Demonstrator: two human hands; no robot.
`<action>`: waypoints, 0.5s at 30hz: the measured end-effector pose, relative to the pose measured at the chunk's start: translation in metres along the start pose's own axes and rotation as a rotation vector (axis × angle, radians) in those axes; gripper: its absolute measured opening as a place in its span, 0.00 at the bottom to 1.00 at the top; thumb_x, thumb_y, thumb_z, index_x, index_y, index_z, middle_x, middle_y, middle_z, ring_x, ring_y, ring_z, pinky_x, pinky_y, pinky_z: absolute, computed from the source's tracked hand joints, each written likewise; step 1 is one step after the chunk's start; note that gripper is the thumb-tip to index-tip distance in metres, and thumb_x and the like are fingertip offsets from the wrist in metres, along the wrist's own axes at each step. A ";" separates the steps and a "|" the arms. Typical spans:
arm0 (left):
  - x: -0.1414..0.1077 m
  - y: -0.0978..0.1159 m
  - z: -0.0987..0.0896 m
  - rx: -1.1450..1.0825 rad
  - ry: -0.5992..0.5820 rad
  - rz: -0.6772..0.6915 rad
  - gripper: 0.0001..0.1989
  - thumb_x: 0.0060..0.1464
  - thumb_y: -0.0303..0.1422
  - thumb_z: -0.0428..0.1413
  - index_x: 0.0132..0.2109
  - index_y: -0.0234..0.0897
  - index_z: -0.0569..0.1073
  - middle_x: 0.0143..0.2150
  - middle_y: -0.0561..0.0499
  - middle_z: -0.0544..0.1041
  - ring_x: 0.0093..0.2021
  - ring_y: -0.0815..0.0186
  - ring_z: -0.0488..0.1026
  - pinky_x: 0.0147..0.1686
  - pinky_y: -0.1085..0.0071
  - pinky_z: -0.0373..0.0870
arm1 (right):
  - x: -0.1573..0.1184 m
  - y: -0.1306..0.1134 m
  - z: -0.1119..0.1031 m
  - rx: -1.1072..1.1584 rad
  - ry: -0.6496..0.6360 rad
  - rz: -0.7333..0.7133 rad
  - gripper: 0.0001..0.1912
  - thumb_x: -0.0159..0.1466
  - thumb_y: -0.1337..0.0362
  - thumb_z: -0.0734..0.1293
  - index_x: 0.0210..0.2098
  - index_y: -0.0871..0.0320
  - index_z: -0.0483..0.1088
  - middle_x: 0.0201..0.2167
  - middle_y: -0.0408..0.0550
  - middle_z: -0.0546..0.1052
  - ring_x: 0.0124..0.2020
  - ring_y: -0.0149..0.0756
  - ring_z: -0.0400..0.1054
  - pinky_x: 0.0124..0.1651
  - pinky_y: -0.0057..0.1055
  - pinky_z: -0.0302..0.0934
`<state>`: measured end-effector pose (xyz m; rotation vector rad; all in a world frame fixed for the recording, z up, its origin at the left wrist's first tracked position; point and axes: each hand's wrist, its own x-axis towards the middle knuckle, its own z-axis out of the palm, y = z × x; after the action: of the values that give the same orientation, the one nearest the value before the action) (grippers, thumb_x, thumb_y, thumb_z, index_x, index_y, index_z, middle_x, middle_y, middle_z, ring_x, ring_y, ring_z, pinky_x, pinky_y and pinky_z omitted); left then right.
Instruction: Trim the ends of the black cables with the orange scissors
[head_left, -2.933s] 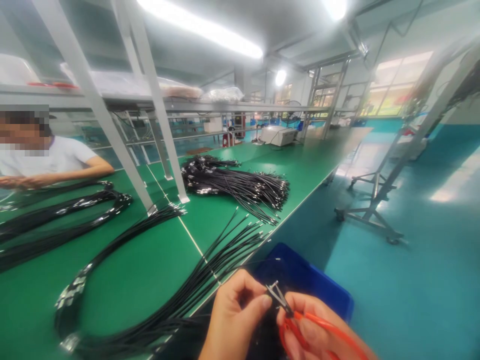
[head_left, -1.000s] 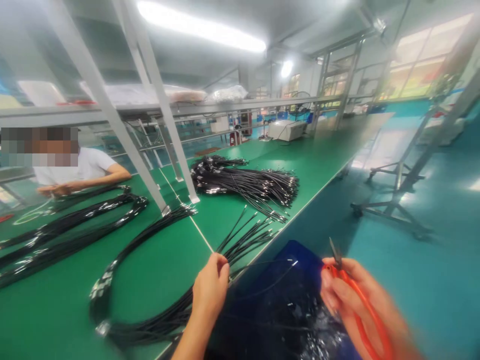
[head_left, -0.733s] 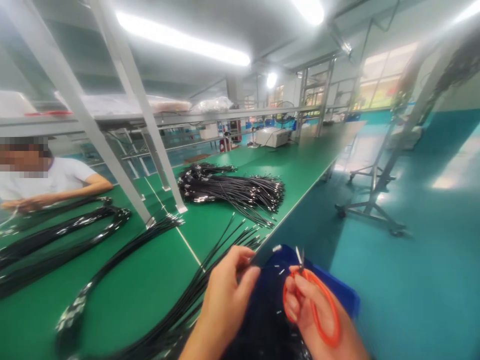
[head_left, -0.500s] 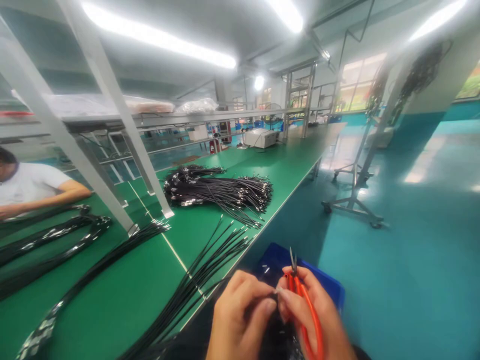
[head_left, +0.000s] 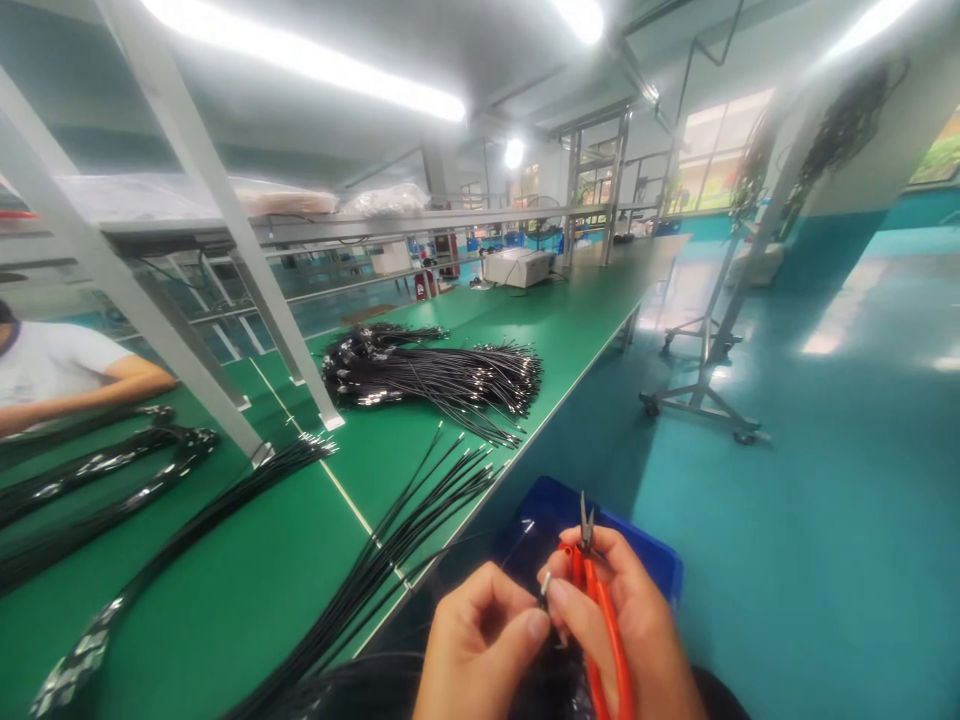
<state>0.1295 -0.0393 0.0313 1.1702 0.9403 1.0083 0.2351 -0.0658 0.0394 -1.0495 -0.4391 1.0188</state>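
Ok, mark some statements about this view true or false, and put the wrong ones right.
1. The right hand holds the orange-handled scissors. True.
2. The blue bin stands on top of the green table. False: it is off the table, past its edge, partly behind the hands.
3. A small pale-ended piece is at the fingertips of the left hand. True.
4. The white box is nearer the camera than the large cable pile. False: it is farther away.
5. A person in white is at the picture's left edge. True.
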 end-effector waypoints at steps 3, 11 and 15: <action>-0.002 0.000 0.000 0.017 0.025 0.012 0.13 0.40 0.36 0.64 0.21 0.34 0.69 0.16 0.58 0.67 0.19 0.73 0.60 0.23 0.76 0.58 | 0.002 0.002 0.002 -0.010 0.014 0.021 0.16 0.43 0.68 0.74 0.30 0.56 0.69 0.18 0.38 0.75 0.15 0.25 0.62 0.18 0.22 0.57; -0.003 -0.009 -0.004 0.077 0.030 0.025 0.10 0.42 0.34 0.63 0.22 0.34 0.70 0.18 0.55 0.72 0.21 0.71 0.64 0.24 0.76 0.60 | -0.001 -0.002 0.002 0.004 -0.026 0.077 0.15 0.44 0.67 0.75 0.31 0.57 0.69 0.19 0.39 0.74 0.16 0.25 0.61 0.20 0.21 0.56; -0.003 -0.014 -0.006 -0.029 -0.029 0.017 0.13 0.43 0.37 0.64 0.23 0.34 0.70 0.20 0.53 0.73 0.22 0.70 0.65 0.24 0.75 0.61 | 0.000 0.002 -0.003 0.122 -0.103 0.196 0.16 0.44 0.62 0.76 0.30 0.57 0.71 0.21 0.42 0.74 0.18 0.29 0.63 0.21 0.26 0.59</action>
<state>0.1242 -0.0421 0.0171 1.1673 0.8915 1.0124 0.2362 -0.0668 0.0363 -0.9467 -0.3576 1.2629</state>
